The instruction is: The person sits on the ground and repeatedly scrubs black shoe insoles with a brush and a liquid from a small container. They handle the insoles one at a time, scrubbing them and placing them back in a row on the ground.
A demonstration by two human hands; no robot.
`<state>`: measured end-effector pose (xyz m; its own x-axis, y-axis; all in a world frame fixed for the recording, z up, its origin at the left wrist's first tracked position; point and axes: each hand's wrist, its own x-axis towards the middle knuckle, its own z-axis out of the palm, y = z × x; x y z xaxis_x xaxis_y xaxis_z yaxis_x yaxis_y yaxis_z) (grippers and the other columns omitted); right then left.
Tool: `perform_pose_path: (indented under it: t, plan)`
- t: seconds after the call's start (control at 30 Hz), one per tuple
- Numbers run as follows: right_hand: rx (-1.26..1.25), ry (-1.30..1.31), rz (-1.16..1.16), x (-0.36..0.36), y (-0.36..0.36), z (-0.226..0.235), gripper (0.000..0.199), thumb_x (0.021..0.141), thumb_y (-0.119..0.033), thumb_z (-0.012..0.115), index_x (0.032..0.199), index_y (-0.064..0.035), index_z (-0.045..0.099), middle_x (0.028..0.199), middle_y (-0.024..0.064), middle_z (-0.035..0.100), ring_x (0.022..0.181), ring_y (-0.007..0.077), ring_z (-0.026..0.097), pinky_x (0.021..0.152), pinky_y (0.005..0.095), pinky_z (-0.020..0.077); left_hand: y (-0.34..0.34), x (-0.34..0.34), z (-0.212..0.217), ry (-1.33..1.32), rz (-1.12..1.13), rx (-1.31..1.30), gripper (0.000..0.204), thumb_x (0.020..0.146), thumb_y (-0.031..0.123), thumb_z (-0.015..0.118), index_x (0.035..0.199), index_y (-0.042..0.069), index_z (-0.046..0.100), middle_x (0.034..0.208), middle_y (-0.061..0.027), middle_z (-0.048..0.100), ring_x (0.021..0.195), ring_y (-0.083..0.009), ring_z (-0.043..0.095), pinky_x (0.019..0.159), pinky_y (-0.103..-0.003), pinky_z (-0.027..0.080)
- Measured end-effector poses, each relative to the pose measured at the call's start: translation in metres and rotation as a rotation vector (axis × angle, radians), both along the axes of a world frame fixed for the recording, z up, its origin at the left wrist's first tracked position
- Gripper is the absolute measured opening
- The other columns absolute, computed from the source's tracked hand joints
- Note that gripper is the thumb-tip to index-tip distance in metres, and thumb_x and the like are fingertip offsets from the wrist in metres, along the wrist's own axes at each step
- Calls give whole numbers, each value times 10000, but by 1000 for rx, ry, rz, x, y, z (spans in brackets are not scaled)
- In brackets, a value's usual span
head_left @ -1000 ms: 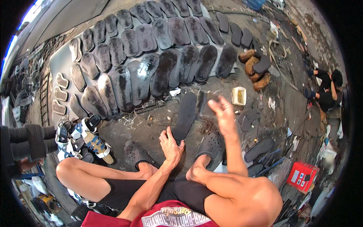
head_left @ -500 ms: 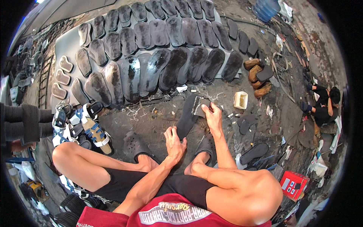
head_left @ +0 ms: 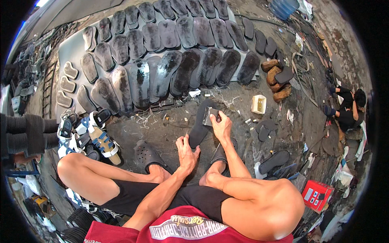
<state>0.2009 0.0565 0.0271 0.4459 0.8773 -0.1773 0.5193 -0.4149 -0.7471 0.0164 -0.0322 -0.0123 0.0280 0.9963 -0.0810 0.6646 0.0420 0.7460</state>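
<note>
A black shoe sole (head_left: 197, 132) lies slanted on the ground between my feet. My left hand (head_left: 187, 154) is closed at its near end, fingers bent against the edge. With my right hand (head_left: 221, 126) I pinch a small dark flat piece (head_left: 213, 118), like a spreader, against the upper half of the sole. A shiny greyish patch shows on the sole beside that piece. My right fingertips partly cover the flat piece, so its full shape is hidden.
Rows of dark soles (head_left: 152, 36) lie on a grey sheet ahead. Strapped sandals (head_left: 103, 141) are piled at left. To the right are a cream container (head_left: 259, 104), brown wooden shoe forms (head_left: 281, 94) and a red box (head_left: 317, 196). Another person (head_left: 349, 107) sits at far right.
My right hand has moved left across the sole with the flat piece. The pale streak seen at its edge before is now a greyish patch. My left hand stays at the near end.
</note>
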Motion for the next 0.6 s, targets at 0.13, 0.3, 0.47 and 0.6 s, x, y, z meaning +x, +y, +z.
perform_pose_path:
  t: [0.13, 0.3, 0.47, 0.6]
  plan:
    - [189, -234, 3, 5, 8, -13, 333, 963, -201, 755, 1090, 101, 699, 914, 301, 721, 833, 460, 731, 746, 505, 547, -2, 1, -2, -44, 9, -15, 741, 772, 103, 875, 1408, -78, 540, 1319, -272, 547, 1290, -457, 509, 1146, -541, 431]
    - [183, -344, 31, 7, 33, -14, 372, 968, -179, 732, 1225, 90, 709, 1112, 302, 740, 1045, 501, 710, 928, 558, 552, -5, -1, -6, -27, -2, 28, 732, 772, 93, 870, 1405, -77, 544, 1322, -272, 542, 1277, -456, 513, 1134, -543, 438]
    - [279, -445, 235, 13, 55, -18, 312, 957, -120, 717, 1235, 18, 738, 1123, 224, 764, 1065, 442, 690, 947, 530, 544, -5, 1, -4, -23, -3, 39, 729, 779, 71, 864, 1414, -77, 538, 1331, -291, 532, 1267, -467, 513, 1134, -544, 437]
    - [281, -492, 623, 1, 63, 0, 307, 916, -45, 686, 1205, -96, 778, 1109, 127, 772, 1084, 357, 637, 962, 487, 525, -5, 1, 0, -21, 1, 4, 732, 783, 65, 867, 1420, -76, 536, 1341, -295, 523, 1276, -474, 510, 1136, -537, 440]
